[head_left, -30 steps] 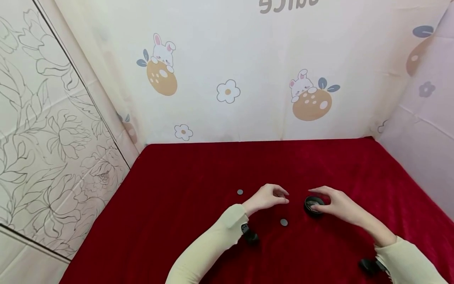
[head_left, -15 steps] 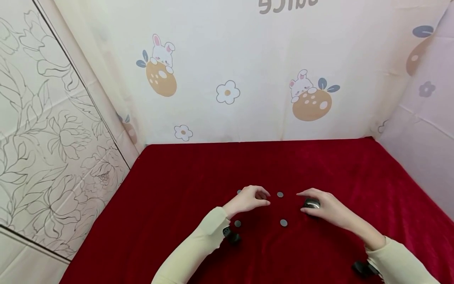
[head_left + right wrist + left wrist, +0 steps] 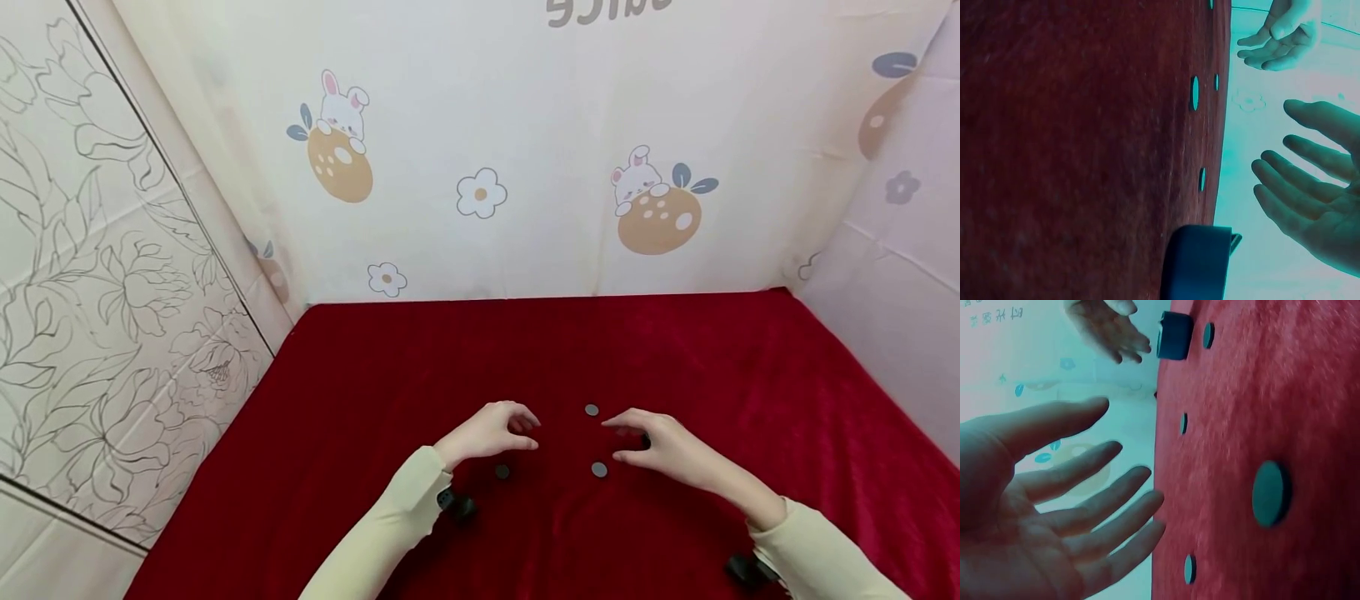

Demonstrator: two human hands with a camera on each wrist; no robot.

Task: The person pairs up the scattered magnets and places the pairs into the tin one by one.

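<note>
My left hand hovers above the red cloth, its fingers relaxed and spread, holding nothing. Several small flat grey discs lie below: one disc just in front of that hand, a far disc and a nearer disc between the hands. Another disc, seen in the left wrist view, is covered by the left hand in the head view. My right hand, loose and holding nothing, hangs over a small round black container, which it mostly hides from the head camera. In the left wrist view this container stands upright.
Red velvet cloth covers the table. A pale curtain printed with rabbits and flowers rises at its back edge, with a plain pale sheet on the right and a flower-patterned panel on the left. Black devices sit at both wrists.
Both hands have moved left and slightly toward me. The left hand has uncovered the discs in the middle and now covers the far left one. The right hand has passed over the black container.
</note>
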